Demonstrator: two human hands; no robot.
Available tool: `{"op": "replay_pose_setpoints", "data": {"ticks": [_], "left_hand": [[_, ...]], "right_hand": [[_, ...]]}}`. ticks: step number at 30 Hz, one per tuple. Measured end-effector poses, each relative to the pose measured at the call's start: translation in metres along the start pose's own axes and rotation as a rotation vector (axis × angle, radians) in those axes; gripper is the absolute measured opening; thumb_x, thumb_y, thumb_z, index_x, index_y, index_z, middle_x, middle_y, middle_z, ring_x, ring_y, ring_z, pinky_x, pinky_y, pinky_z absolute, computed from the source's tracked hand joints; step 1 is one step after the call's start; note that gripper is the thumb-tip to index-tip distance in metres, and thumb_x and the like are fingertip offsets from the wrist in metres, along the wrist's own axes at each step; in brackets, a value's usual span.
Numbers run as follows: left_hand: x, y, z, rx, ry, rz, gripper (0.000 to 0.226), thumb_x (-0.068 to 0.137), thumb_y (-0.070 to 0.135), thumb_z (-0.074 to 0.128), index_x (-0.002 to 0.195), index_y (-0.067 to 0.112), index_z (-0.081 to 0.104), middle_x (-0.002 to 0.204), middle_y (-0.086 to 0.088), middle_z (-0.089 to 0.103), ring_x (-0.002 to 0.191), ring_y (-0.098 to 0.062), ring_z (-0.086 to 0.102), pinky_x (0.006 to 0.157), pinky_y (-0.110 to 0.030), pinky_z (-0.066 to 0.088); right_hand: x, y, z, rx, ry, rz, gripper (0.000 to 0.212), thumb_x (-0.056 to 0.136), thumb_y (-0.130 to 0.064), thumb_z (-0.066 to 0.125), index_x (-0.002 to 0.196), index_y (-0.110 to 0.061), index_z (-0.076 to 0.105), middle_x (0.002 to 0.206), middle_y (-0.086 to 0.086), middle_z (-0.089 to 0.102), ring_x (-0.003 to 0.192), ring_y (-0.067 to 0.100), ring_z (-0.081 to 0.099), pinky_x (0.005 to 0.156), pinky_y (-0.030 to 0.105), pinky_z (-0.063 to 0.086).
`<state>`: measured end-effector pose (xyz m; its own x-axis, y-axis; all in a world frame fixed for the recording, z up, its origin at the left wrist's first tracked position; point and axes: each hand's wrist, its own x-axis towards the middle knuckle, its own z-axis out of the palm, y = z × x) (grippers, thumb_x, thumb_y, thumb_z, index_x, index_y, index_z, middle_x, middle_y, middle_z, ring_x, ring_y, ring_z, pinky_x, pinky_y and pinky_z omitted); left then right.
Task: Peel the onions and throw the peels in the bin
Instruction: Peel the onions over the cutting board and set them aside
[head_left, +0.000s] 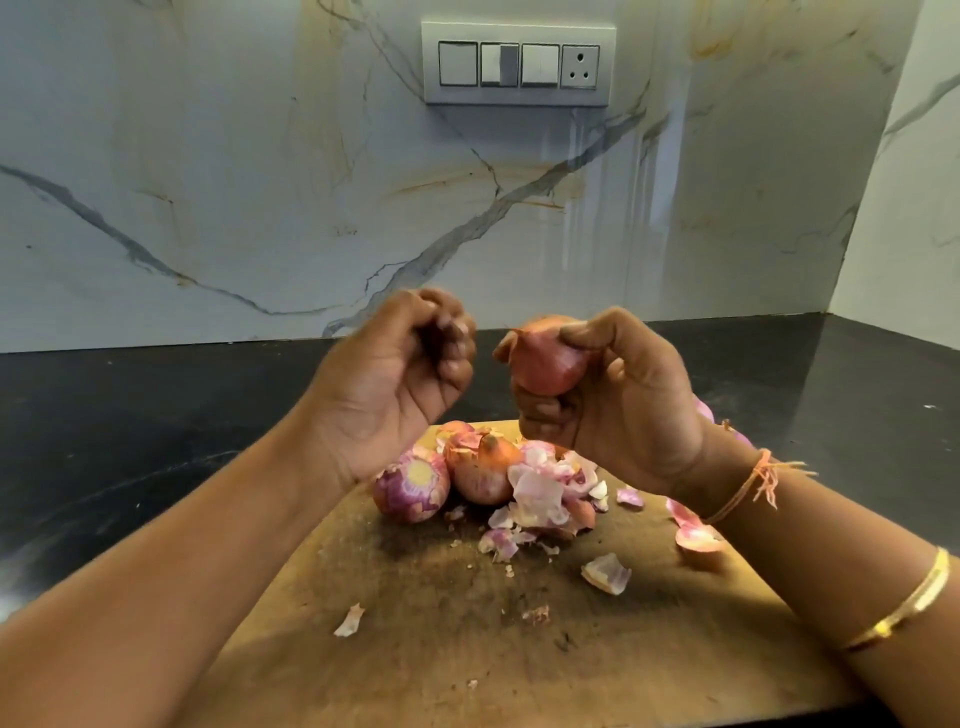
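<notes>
Lying across the bottom of the frame, a worn wooden cutting board (441, 649) is carrying loose peel scraps (607, 573) at lower centre and toward its right edge. A gold bangle (904, 605) and an orange thread (753, 483) are circling the right forearm at lower right. Further up the board, a pile of peels (550, 493) is sitting at frame centre, touching a skin-on onion (485, 473), with a peeled onion (411, 486) just left of it. Above them, the right hand (623, 400) is gripping a raised onion (545, 364), thumb on top and fingers wrapping underneath, clear of the board. The left hand (395, 374) is hovering just beside it, fingers curling inward and blurring; I cannot tell whether it is pinching anything. Behind, a black counter (130, 415) is meeting a marble wall (208, 182), with a switch panel (517, 63) at upper centre.
</notes>
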<state>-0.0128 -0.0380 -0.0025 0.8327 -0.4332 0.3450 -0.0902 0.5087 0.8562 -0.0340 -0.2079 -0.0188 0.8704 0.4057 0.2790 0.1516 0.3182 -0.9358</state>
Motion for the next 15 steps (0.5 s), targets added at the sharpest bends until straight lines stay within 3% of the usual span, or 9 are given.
{"op": "replay_pose_setpoints", "data": {"ticks": [2,5,8,11,13,15], "left_hand": [[0.002,0.007,-0.008,0.035,0.044,0.047,0.028,0.095,0.009,0.036,0.071,0.016,0.05,0.064,0.003,0.053,0.055,-0.004,0.049,0.048,-0.013,0.044],[0.001,0.003,-0.012,0.539,0.082,0.09,0.029,0.099,0.007,0.035,0.079,0.013,0.056,0.066,0.005,0.062,0.059,-0.004,0.055,0.053,-0.016,0.047],[-0.003,-0.006,-0.009,0.877,0.1,0.122,0.03,0.099,0.012,0.041,0.081,0.013,0.064,0.067,0.007,0.065,0.061,-0.004,0.058,0.054,-0.017,0.049],[-0.005,-0.006,-0.007,0.988,0.132,0.196,0.03,0.097,0.027,0.046,0.08,0.022,0.07,0.073,0.01,0.072,0.067,-0.004,0.065,0.055,-0.02,0.053],[-0.005,-0.006,-0.009,1.097,0.144,0.297,0.024,0.09,0.039,0.05,0.081,0.031,0.07,0.073,0.005,0.073,0.066,-0.013,0.066,0.056,-0.032,0.057],[-0.004,-0.006,-0.009,1.187,0.149,0.387,0.012,0.086,0.038,0.057,0.083,0.037,0.069,0.071,-0.001,0.072,0.065,-0.024,0.065,0.057,-0.043,0.055]], "right_hand": [[0.001,0.002,0.0,-0.02,0.0,-0.01,0.047,0.071,-0.032,0.043,0.104,0.0,0.052,0.061,0.001,0.049,0.055,0.012,0.039,0.053,0.024,0.037],[0.003,0.005,-0.001,-0.044,0.037,-0.027,0.049,0.072,-0.032,0.045,0.113,-0.005,0.048,0.064,0.001,0.049,0.057,0.011,0.041,0.053,0.024,0.036],[0.003,0.004,-0.005,-0.104,0.105,-0.022,0.046,0.073,-0.035,0.046,0.108,-0.006,0.052,0.065,0.0,0.049,0.057,0.009,0.042,0.056,0.024,0.034],[0.001,0.001,-0.008,-0.258,0.143,-0.044,0.035,0.074,-0.038,0.048,0.103,-0.018,0.055,0.077,0.001,0.053,0.058,0.005,0.05,0.057,0.021,0.039],[0.001,0.001,-0.009,-0.372,0.146,-0.069,0.035,0.075,-0.038,0.05,0.107,-0.023,0.055,0.089,0.001,0.056,0.063,0.0,0.055,0.057,0.017,0.042],[0.002,0.001,-0.01,-0.444,0.147,-0.094,0.035,0.076,-0.036,0.055,0.109,-0.024,0.054,0.093,-0.001,0.058,0.072,0.006,0.056,0.059,0.018,0.043]]}}
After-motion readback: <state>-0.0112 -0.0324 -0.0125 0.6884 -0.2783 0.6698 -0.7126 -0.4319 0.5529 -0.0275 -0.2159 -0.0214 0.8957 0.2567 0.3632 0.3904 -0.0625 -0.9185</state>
